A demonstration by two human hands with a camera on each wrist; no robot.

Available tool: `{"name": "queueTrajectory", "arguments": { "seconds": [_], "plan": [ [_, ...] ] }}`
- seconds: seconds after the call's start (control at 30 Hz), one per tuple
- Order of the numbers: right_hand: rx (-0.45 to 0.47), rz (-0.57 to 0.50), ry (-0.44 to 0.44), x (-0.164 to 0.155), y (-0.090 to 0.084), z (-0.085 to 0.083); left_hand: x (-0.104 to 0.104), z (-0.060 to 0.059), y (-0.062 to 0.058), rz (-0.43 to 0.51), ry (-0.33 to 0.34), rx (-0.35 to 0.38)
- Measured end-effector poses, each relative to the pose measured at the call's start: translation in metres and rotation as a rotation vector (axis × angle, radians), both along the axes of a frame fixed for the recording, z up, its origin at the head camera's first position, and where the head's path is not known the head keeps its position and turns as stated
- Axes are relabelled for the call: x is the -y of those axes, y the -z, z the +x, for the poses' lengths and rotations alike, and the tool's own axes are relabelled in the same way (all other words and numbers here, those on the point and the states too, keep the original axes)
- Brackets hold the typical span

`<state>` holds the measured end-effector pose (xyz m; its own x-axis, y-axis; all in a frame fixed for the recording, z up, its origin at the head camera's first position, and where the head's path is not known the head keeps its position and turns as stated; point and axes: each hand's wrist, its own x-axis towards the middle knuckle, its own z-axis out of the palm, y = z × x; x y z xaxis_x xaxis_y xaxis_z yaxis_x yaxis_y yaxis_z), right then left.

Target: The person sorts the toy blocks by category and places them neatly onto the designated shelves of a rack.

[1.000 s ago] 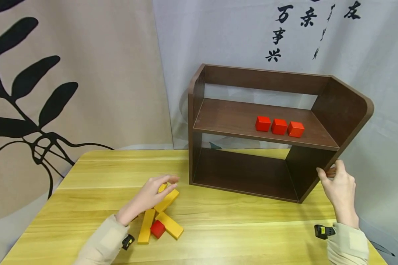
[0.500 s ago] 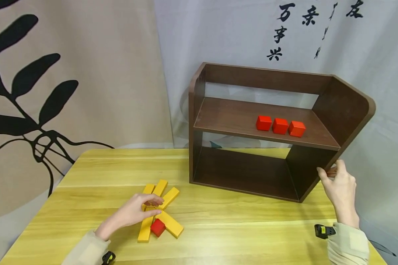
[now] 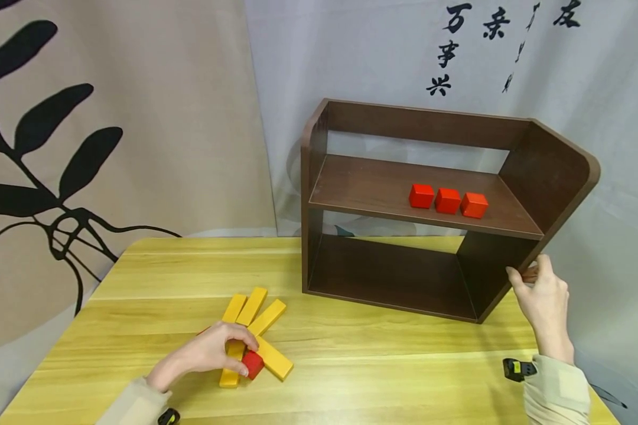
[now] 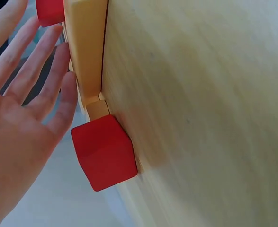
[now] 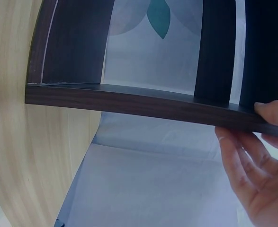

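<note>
My left hand (image 3: pixel 212 353) is at the pile of wooden blocks, thumb and index finger at either side of a red cube (image 3: pixel 253 365), pinching it. That cube sits among several yellow rectangular blocks (image 3: pixel 274 358) on the table. In the left wrist view, fingers (image 4: pixel 58 80) reach along a yellow block (image 4: pixel 85 42), and a second red cube (image 4: pixel 105 153) lies near the little finger. My right hand (image 3: pixel 544 307) grips the right side panel of a dark brown two-tier shelf (image 3: pixel 393 221), thumb inside and fingers outside (image 5: pixel 245 161).
Three red cubes (image 3: pixel 448 201) stand in a row on the upper tier of the shelf. The yellow wood-grain table (image 3: pixel 383 378) extends in front of it. A printed cloth (image 3: pixel 191 118) hangs behind the table.
My left hand has drawn back from the far yellow blocks toward the near red cube, and its thumb and index finger have closed in on it. The right hand keeps its hold.
</note>
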<state>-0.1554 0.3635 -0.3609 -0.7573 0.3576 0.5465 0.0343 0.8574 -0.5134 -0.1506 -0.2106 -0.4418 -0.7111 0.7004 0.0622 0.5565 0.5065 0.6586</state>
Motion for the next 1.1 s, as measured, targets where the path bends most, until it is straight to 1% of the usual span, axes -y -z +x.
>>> {"name": "queueTrajectory", "arguments": {
  "seconds": [0.1, 0.23, 0.43, 0.63, 0.73, 0.9, 1.1],
  "plan": [
    [0.003, -0.004, 0.000, -0.001, 0.001, 0.000, 0.001, 0.000, -0.002, -0.027, 0.008, 0.013],
    [0.007, -0.006, 0.002, -0.001, 0.002, 0.000, 0.001, 0.000, -0.001, -0.056, 0.005, 0.000],
    [0.015, -0.004, 0.004, -0.001, 0.002, 0.000, 0.001, 0.000, 0.001, -0.055, -0.001, -0.013],
    [0.006, 0.007, -0.001, 0.000, 0.001, 0.001, 0.000, 0.000, 0.000, -0.078, -0.013, -0.026],
    [0.003, 0.010, -0.003, 0.000, 0.001, 0.001, -0.001, 0.000, -0.002, -0.095, -0.015, -0.015],
    [0.000, 0.008, -0.003, 0.001, 0.001, 0.000, -0.002, 0.000, -0.009, -0.091, -0.011, 0.036],
    [0.001, 0.011, 0.000, 0.001, 0.001, 0.000, -0.005, -0.001, -0.018, -0.080, -0.011, 0.014]
  ]
}}
